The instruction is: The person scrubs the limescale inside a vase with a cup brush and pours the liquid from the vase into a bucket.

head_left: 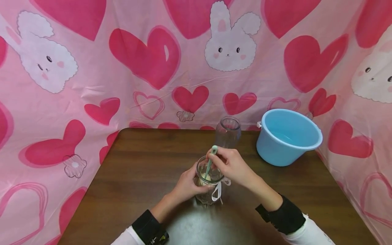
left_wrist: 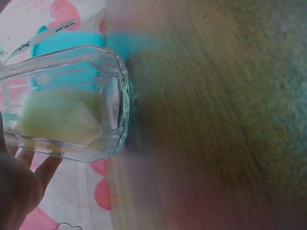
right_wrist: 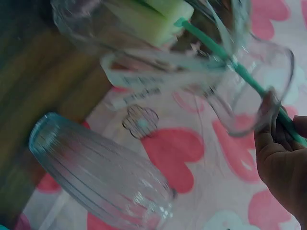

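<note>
Glass jar (head_left: pixel 209 185), left hand (head_left: pixel 186 186) gripping, right hand (head_left: pixel 232 166) pinching brush (head_left: pixel 210 161)

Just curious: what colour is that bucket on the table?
Light blue bucket; the head view shows it best.

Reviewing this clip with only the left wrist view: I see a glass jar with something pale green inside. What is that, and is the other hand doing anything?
Observer: The head view shows the right hand holding a green-handled brush whose pale sponge end sits inside the jar.
Operator: And the jar itself, is it held?
Observer: Yes, the left hand grips its side; a white ribbon is tied round its neck.
Operator: Anything else on the table?
Observer: A second, empty glass bottle stands behind the jar, and a blue bucket sits at the far right of the table.
</note>
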Available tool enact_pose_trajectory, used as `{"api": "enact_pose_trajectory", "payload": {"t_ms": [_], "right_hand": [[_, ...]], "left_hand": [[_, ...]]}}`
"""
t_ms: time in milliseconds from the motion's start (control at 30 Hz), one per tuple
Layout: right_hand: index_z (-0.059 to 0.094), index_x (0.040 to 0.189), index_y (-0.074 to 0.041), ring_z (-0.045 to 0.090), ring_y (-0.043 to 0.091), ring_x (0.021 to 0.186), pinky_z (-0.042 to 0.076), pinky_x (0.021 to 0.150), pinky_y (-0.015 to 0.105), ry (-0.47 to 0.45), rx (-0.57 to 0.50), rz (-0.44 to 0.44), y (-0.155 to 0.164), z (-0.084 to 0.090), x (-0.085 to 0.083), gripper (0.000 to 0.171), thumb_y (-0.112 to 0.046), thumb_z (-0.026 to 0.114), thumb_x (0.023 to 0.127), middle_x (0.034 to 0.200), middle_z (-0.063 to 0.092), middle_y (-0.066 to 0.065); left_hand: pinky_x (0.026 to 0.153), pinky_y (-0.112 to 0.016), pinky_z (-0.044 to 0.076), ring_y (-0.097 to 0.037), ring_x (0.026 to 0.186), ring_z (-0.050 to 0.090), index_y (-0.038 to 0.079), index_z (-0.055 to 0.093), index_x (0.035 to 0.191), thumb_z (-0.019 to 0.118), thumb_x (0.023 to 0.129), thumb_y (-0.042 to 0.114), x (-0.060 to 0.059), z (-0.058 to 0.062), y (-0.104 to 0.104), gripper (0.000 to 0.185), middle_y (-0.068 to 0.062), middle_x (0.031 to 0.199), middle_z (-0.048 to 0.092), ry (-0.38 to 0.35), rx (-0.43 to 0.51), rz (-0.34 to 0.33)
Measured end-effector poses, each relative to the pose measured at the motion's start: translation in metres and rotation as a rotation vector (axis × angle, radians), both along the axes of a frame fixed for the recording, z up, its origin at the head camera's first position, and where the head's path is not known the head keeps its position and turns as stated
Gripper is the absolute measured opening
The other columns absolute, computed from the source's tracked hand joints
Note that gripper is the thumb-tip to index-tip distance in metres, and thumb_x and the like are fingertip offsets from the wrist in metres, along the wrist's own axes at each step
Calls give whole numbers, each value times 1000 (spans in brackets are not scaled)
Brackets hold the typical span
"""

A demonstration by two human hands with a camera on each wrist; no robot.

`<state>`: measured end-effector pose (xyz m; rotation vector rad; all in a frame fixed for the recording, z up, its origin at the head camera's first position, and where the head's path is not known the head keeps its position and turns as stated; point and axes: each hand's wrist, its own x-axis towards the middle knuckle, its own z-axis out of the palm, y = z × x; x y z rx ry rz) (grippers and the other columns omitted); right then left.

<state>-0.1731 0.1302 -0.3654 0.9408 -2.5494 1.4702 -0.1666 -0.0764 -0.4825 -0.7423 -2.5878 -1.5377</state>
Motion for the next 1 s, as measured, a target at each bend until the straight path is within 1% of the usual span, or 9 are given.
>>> {"api": "enact_pose_trajectory", "payload": {"t_ms": [100, 200, 333, 467, 567, 700, 867, 933, 1000], "right_hand": [[71, 110, -9, 64, 12, 72, 58, 65, 29, 8, 38, 6, -3, -4, 0, 9, -11, 67, 102, 80, 69, 6], [71, 110, -9, 64, 12, 72, 59, 66, 29, 15, 38, 5, -2, 0, 1, 10, -11, 66, 102, 81, 69, 3], [72, 110, -9, 67, 15, 73, 60, 68, 30, 51, -19, -13, 5, 15, 2, 10, -9, 66, 102, 88, 72, 0], [73, 106, -6, 69, 16, 70, 60, 66, 32, 125, -95, -32, 13, 34, 3, 9, -4, 66, 101, 92, 76, 2], [72, 105, -4, 68, 15, 69, 60, 65, 34, 150, -118, -31, 15, 41, 2, 8, -2, 66, 101, 93, 76, 7], [72, 105, -5, 68, 16, 69, 60, 64, 34, 149, -113, -26, 10, 36, 1, 8, -3, 66, 101, 93, 76, 7], [72, 107, -9, 67, 17, 71, 60, 67, 32, 88, -60, -7, 2, 22, 1, 8, -10, 65, 103, 89, 73, 2], [72, 108, -10, 67, 15, 73, 60, 69, 31, 71, -35, -2, 0, 20, 2, 8, -12, 65, 103, 88, 72, 0], [72, 107, -11, 68, 16, 73, 60, 69, 30, 71, -18, 1, -1, 21, 4, 8, -12, 65, 103, 87, 71, 0]], "left_hand": [[90, -43, 54, -21, 107, 69, 15, 44, 155, 91, 78, 32, 0, 0, 0, 92, -5, 125, 71, -10, 6, -2], [92, -43, 53, -20, 109, 68, 17, 44, 155, 91, 78, 32, 0, 0, 0, 91, -4, 127, 71, -29, 12, -5], [93, -42, 53, -18, 108, 68, 18, 48, 151, 91, 78, 33, 0, 0, 0, 87, -1, 128, 70, -49, 11, 0], [92, -42, 53, -17, 106, 69, 17, 50, 149, 91, 77, 34, 0, -1, -1, 85, 0, 126, 71, -38, 14, 3], [92, -42, 53, -17, 105, 69, 17, 50, 149, 91, 77, 35, 0, -1, -1, 85, 0, 125, 72, -21, 13, 6], [92, -41, 53, -16, 105, 69, 17, 50, 149, 91, 77, 35, 0, 0, -2, 85, 0, 124, 72, -19, 6, 4], [90, -40, 54, -16, 104, 69, 13, 49, 150, 91, 78, 33, -1, 0, -2, 86, -1, 127, 71, -16, -1, -2], [89, -39, 54, -17, 102, 69, 11, 49, 149, 91, 79, 31, 0, 0, -2, 84, -2, 127, 71, -2, -5, -4], [87, -38, 54, -18, 101, 69, 10, 49, 149, 91, 79, 30, 1, -1, -2, 84, -3, 126, 71, 4, -8, -2]]}}
